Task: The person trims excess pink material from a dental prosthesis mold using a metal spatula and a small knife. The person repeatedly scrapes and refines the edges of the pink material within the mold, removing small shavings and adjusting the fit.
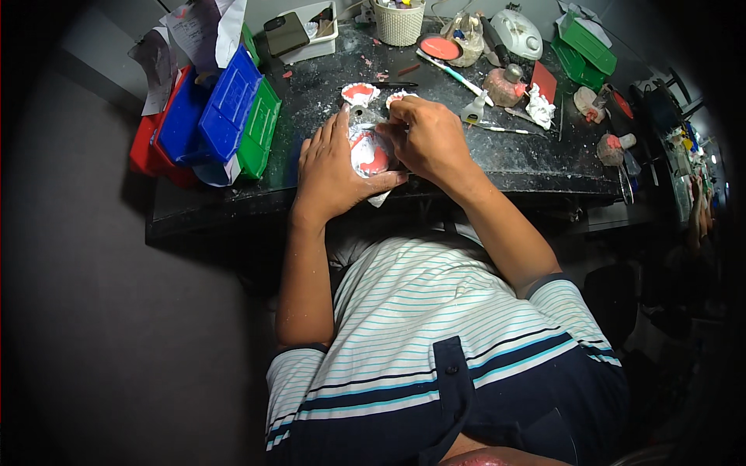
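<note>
Near the bench's front edge my left hand (330, 167) wraps round what looks like a dental flask (373, 161), its thumb along the near side. White plaster and a curved pink layer show inside the flask. My right hand (431, 140) is closed over the flask's right side, fingers curled in a pinch. Whatever it grips, if anything, is hidden by the fingers. Just beyond the left fingertips lies a pink-and-white moulded piece (360, 95). A smaller similar piece (399, 99) is partly covered by my right hand.
Blue (231, 101), green (260, 132) and red (159, 155) bins stand at the left with papers. Behind are a phone (285, 34) and a woven basket (399, 22). Toward the right lie a toothbrush (454, 74), crumpled tissue (540, 106) and a white rounded device (517, 35).
</note>
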The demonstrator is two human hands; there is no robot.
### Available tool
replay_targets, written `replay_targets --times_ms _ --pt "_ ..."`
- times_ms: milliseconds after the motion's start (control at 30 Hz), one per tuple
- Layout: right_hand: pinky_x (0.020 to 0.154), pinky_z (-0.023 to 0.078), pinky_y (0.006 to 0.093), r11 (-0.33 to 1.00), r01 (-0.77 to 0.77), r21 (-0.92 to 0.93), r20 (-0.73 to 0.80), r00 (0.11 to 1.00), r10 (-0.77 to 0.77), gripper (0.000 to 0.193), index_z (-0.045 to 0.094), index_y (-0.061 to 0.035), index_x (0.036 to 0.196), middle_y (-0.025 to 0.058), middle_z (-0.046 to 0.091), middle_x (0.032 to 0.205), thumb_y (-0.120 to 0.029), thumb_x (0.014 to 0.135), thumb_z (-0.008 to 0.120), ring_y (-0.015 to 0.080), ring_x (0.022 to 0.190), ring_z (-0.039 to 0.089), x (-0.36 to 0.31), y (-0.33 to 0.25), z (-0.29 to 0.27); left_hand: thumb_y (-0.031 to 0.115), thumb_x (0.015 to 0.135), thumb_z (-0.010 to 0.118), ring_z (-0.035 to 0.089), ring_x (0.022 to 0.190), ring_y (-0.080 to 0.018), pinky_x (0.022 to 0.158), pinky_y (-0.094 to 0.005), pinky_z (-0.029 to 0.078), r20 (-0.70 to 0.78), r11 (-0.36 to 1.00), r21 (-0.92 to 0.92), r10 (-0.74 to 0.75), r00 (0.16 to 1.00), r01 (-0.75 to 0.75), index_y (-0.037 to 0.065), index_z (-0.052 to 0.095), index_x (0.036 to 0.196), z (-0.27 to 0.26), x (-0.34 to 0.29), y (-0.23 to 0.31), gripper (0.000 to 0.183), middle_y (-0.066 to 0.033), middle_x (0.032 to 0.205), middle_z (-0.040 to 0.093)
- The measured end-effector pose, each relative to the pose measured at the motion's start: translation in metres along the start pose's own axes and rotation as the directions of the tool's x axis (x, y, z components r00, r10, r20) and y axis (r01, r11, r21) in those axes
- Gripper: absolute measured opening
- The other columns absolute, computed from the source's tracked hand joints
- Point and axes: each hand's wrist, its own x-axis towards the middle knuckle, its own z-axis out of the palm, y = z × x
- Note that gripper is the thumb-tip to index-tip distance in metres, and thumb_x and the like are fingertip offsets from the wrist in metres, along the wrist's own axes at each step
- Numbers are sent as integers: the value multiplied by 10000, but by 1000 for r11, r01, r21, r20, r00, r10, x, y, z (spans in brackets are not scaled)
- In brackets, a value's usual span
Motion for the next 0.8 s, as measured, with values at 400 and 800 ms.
replay_targets --times_ms 400,800 --pt "753 584 517 996 66 -60 -2 998 -66 152 753 -73 931 127 730 953 -225 921 751 401 860 736 -2 -3 2 725 600 945 511 1480 -401 1228 -555 363 -11 1000 -7 -3 1000 3 -69 378 1618 1 -1 1 1410 -263 1594 528" --pt "763 601 536 988 -43 -148 -67 997 33 164 756 -70 1019 147 741 1029 -146 938 636 431 856 748 -12 -20 11 709 626 936 508 1478 -396 1215 -548 372 -46 999 34 44 998 -42 -39 376 1629 4 -2 -6 1371 -242 1593 526"
